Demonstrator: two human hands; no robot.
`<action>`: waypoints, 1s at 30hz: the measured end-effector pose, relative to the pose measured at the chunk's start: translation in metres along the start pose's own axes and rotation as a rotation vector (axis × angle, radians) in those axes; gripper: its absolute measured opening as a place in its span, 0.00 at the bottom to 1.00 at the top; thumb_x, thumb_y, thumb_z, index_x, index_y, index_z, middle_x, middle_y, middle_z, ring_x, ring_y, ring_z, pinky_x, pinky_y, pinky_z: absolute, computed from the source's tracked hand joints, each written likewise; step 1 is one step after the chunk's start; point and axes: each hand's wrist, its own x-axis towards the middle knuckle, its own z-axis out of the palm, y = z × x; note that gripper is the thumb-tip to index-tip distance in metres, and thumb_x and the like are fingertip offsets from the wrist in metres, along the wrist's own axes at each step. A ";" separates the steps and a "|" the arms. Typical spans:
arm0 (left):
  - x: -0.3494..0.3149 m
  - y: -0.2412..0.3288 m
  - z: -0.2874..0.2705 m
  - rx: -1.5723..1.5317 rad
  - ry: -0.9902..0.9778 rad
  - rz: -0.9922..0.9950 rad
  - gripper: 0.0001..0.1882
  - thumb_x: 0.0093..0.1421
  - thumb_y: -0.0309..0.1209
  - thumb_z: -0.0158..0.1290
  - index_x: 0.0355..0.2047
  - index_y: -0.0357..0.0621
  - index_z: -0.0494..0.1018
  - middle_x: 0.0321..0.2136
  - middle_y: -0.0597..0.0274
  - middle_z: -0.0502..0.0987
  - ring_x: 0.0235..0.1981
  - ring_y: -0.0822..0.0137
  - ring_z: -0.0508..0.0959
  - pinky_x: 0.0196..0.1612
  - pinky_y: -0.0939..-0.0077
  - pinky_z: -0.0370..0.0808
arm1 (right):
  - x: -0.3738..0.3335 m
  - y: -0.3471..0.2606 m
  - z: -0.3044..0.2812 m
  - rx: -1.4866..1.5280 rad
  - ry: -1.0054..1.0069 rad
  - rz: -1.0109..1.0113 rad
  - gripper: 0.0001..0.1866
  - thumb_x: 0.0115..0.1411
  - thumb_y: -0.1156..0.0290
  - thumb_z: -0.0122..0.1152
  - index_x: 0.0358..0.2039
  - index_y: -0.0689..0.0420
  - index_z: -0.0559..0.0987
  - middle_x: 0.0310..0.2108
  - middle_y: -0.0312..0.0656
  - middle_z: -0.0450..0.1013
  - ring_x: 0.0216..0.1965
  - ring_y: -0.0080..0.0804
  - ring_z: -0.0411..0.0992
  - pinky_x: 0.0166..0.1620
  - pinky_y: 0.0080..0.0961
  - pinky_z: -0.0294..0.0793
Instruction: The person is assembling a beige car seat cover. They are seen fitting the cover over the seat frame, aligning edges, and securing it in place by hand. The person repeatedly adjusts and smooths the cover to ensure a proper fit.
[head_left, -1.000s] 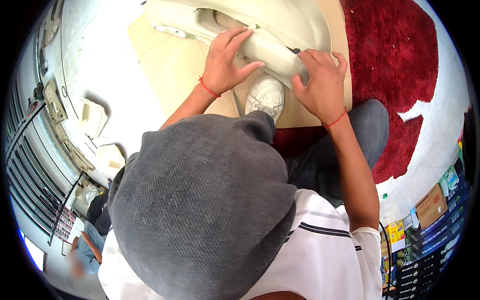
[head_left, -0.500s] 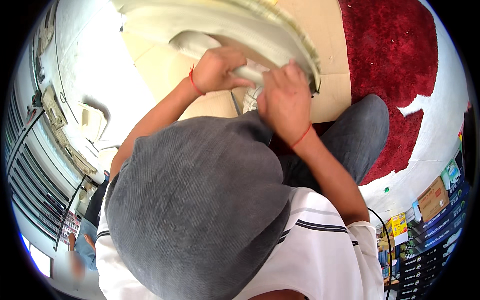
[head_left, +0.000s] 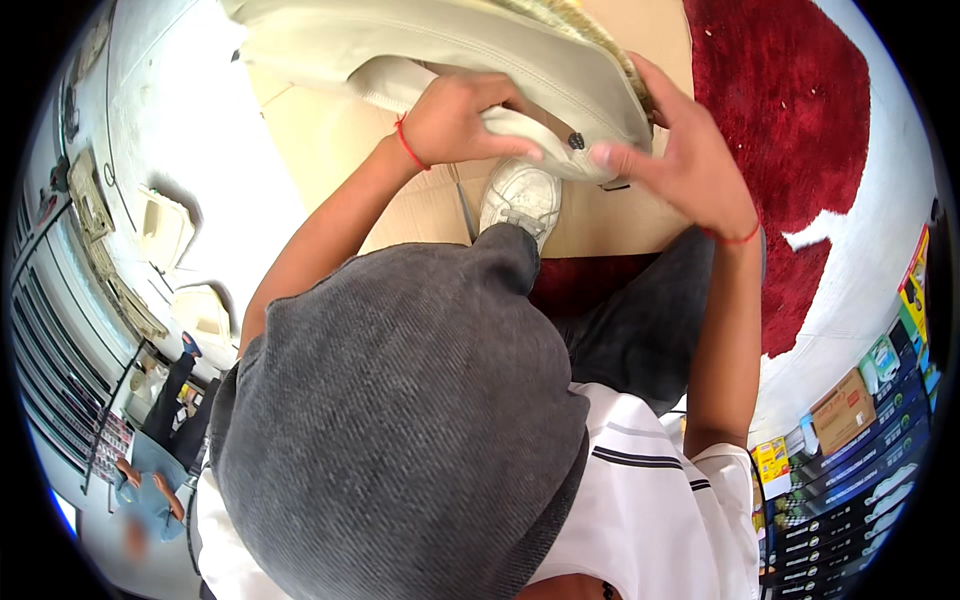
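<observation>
A curved cream panel (head_left: 480, 50) with a stitched leather-like cover and a rough yellowish back edge stands tilted on cardboard in front of me. My left hand (head_left: 462, 118) is closed round the pale rim (head_left: 530, 130) of its lower opening, thumb along the front. At the panel's right end is my right hand (head_left: 695, 160), its thumb at the front near a small dark fastener (head_left: 576, 141). The other fingers of that hand reach behind the edge and are partly hidden. My light shoe (head_left: 522, 200) rests just below the panel.
Under the panel lies a cardboard sheet (head_left: 655, 215), with a dark red carpet (head_left: 785, 110) to the right. Cream moulded parts (head_left: 165, 232) sit on the white floor at left. Stacked boxes (head_left: 845, 412) stand at lower right. Another person (head_left: 155, 480) is at lower left.
My right hand has moved right, from beside the left hand to the panel's end. The left hand stays on the rim, slightly to the right. My shoe shows more fully.
</observation>
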 end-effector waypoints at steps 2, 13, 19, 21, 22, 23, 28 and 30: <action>0.004 0.004 0.009 0.130 0.075 -0.072 0.24 0.53 0.51 0.70 0.34 0.41 0.81 0.28 0.56 0.81 0.29 0.53 0.81 0.33 0.65 0.78 | 0.014 0.031 -0.009 0.112 -0.004 0.178 0.34 0.57 0.74 0.66 0.65 0.64 0.69 0.51 0.58 0.78 0.53 0.42 0.78 0.57 0.31 0.74; 0.026 0.007 0.021 0.221 0.191 -0.133 0.16 0.59 0.41 0.66 0.39 0.42 0.82 0.37 0.56 0.82 0.41 0.52 0.80 0.42 0.61 0.78 | 0.011 0.064 0.014 -0.399 0.254 0.314 0.26 0.54 0.73 0.68 0.54 0.64 0.77 0.39 0.58 0.81 0.42 0.51 0.82 0.48 0.38 0.80; 0.056 -0.003 0.008 -0.056 -0.138 -0.070 0.17 0.57 0.31 0.65 0.47 0.43 0.80 0.47 0.57 0.79 0.51 0.53 0.76 0.49 0.64 0.79 | -0.004 0.054 0.016 -0.279 0.348 0.289 0.23 0.54 0.72 0.69 0.51 0.63 0.79 0.35 0.58 0.81 0.37 0.55 0.81 0.44 0.41 0.79; 0.060 0.005 0.001 -0.165 -0.204 -0.160 0.18 0.57 0.31 0.66 0.47 0.42 0.79 0.47 0.57 0.79 0.53 0.55 0.75 0.49 0.65 0.80 | -0.016 0.046 0.025 -0.280 0.411 0.268 0.22 0.54 0.71 0.70 0.50 0.64 0.79 0.35 0.58 0.81 0.37 0.55 0.81 0.43 0.41 0.79; 0.056 0.011 -0.003 -0.218 -0.237 -0.215 0.18 0.56 0.31 0.66 0.47 0.42 0.79 0.47 0.58 0.79 0.54 0.55 0.75 0.49 0.66 0.80 | -0.018 0.034 0.030 -0.294 0.412 0.275 0.23 0.53 0.71 0.70 0.49 0.64 0.79 0.35 0.59 0.80 0.38 0.55 0.81 0.43 0.41 0.79; 0.049 0.014 -0.002 -0.219 -0.226 -0.204 0.20 0.56 0.31 0.67 0.49 0.43 0.79 0.49 0.58 0.78 0.55 0.55 0.74 0.49 0.67 0.79 | -0.017 0.019 0.033 -0.306 0.412 0.281 0.23 0.53 0.71 0.71 0.49 0.64 0.79 0.35 0.59 0.80 0.38 0.55 0.81 0.44 0.41 0.79; 0.029 0.027 0.011 -0.059 0.027 -0.154 0.25 0.54 0.33 0.69 0.52 0.45 0.77 0.53 0.56 0.75 0.56 0.50 0.73 0.60 0.59 0.71 | 0.024 0.008 0.041 -0.355 0.627 -0.077 0.25 0.55 0.74 0.70 0.53 0.62 0.76 0.43 0.55 0.79 0.42 0.54 0.80 0.46 0.41 0.79; 0.026 0.028 0.011 0.013 0.139 -0.190 0.27 0.53 0.36 0.69 0.53 0.45 0.76 0.53 0.55 0.75 0.57 0.48 0.72 0.62 0.56 0.69 | 0.036 0.009 0.042 -0.378 0.598 -0.058 0.21 0.58 0.77 0.65 0.53 0.57 0.76 0.44 0.51 0.78 0.43 0.52 0.79 0.45 0.40 0.78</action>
